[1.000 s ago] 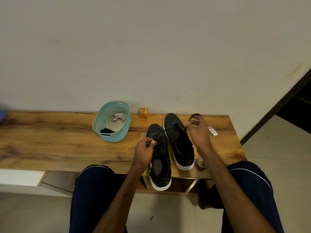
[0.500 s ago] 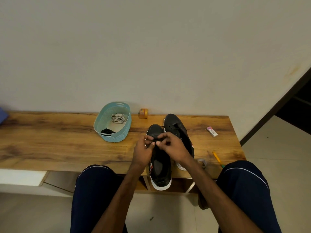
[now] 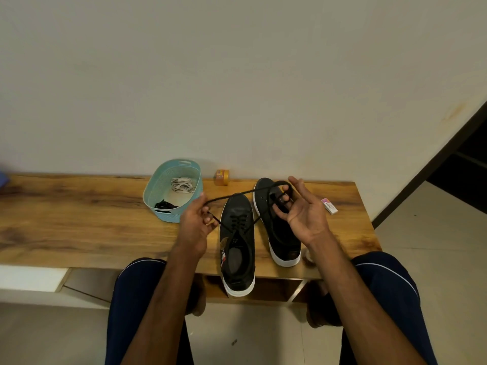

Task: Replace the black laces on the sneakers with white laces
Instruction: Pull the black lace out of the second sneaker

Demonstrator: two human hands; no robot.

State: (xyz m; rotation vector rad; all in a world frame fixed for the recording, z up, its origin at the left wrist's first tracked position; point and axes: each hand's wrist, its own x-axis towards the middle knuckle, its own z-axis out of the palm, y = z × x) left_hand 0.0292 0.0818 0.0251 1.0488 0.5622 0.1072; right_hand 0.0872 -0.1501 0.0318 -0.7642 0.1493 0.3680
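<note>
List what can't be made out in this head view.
Head view only:
Blue object: cut off by the left edge.
Small box print: too small to read.
Round object beside the right sneaker: mostly behind the right forearm.
Right sneaker's eyelets: partly covered by the right hand.

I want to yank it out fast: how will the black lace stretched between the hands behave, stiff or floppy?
Probably floppy: the black lace loops round the right hand and looks straight only where the left hand pulls it. Likely light, since a fingertip pinch holds it. It may drag, being threaded through the eyelets of the near sneaker.
</note>
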